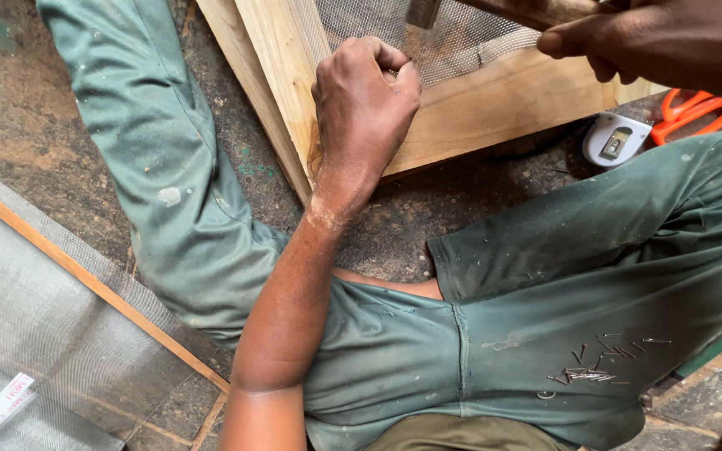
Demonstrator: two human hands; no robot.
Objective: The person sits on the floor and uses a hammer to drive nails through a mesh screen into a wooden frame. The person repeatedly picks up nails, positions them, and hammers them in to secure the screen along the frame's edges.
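Gripping one wooden frame (495, 104), two hands: left (365, 104) fisted on mesh (461, 38), right (653, 42) grip unclear.

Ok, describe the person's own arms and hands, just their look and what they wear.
Both are bare: no gloves, rings or watch show. The left hand and its forearm are uncovered up to the frame's lower edge, with pale dust at the wrist. The right hand shows only in part at the top right corner, no sleeve visible. The fingers are bare.
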